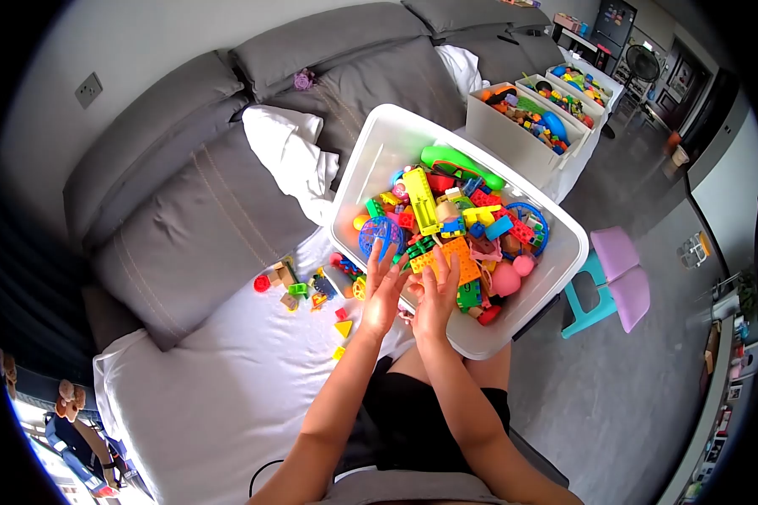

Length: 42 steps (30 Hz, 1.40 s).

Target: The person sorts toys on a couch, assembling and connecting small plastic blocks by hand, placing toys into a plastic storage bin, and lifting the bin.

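Observation:
My left hand point(383, 290) is over the near left rim of a white plastic bin point(358, 151), fingers apart and holding nothing I can see. Close beside it, my right hand point(435, 295) spreads its fingers over the near edge of the toys. An orange building-block plate point(457, 257) lies just beyond the right fingertips. Near the left fingers is a blue lattice ball point(381, 236). The bin also holds a long yellow block piece point(422, 200), a green curved toy point(455, 160), a pink ball point(505, 279) and many mixed blocks.
Loose blocks, among them a yellow triangle point(344, 328) and a red round piece point(262, 283), lie on the white sofa cover point(210, 387). Sorted toy bins point(514, 139) stand at the back right. A purple and teal chair point(619, 269) is right of the bin.

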Each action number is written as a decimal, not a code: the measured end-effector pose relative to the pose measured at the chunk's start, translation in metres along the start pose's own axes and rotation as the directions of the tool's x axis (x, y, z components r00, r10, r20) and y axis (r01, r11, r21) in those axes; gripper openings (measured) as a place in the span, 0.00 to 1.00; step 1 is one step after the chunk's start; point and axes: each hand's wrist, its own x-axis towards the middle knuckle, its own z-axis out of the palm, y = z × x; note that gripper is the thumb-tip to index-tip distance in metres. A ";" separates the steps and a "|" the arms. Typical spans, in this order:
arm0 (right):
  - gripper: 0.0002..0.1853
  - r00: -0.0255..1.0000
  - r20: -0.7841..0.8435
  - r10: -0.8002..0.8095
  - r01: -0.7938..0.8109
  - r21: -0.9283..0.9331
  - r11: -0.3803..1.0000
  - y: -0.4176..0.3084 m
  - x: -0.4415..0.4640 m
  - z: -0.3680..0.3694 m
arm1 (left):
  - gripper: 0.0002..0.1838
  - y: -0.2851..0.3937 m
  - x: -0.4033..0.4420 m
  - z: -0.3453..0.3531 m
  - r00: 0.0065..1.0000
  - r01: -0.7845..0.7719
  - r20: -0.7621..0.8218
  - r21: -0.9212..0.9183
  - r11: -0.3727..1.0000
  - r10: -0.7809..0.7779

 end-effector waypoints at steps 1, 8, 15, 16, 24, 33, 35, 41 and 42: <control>0.26 0.999 0.028 0.037 -0.036 -0.053 0.998 0.010 0.000 -0.008 | 0.30 -0.005 -0.001 -0.014 1.000 -0.010 -0.009 0.092 0.996 0.010; 0.11 0.949 0.307 0.070 0.098 -0.498 0.862 0.112 -0.039 -0.066 | 0.12 -0.024 -0.070 -0.135 0.895 0.053 -0.171 0.958 0.281 0.412; 0.23 0.643 0.657 0.393 0.549 -0.753 0.362 0.134 -0.050 -0.035 | 0.21 -0.019 -0.122 -0.178 0.994 -0.017 0.035 0.985 -0.172 0.105; 0.25 0.608 0.642 0.467 0.593 -0.758 0.271 0.139 -0.051 -0.030 | 0.20 -0.018 -0.123 -0.180 0.996 -0.038 0.052 0.981 -0.191 0.066; 0.23 0.629 0.635 0.449 0.590 -0.766 0.256 0.168 -0.050 -0.056 | 0.08 -0.029 -0.113 -0.205 0.923 0.192 -0.260 0.950 0.246 0.285; 0.21 0.755 0.624 0.199 0.334 -0.628 0.703 0.147 -0.067 -0.081 | 0.14 -0.036 -0.081 -0.206 0.536 0.244 -0.843 0.208 0.947 0.047; 0.21 0.788 0.554 0.269 0.175 -0.620 0.765 0.118 -0.063 -0.065 | 0.17 -0.046 -0.062 -0.177 0.494 0.080 -0.869 0.090 0.993 0.039; 0.32 0.951 0.278 -0.135 0.219 -0.297 0.929 0.016 -0.003 -0.012 | 0.31 -0.015 0.001 -0.019 0.985 -0.079 -0.166 -0.201 0.976 0.046; 0.33 0.957 0.213 -0.198 0.250 -0.255 0.934 0.002 0.005 -0.004 | 0.30 -0.008 0.005 0.000 0.993 -0.040 -0.116 -0.205 0.978 0.016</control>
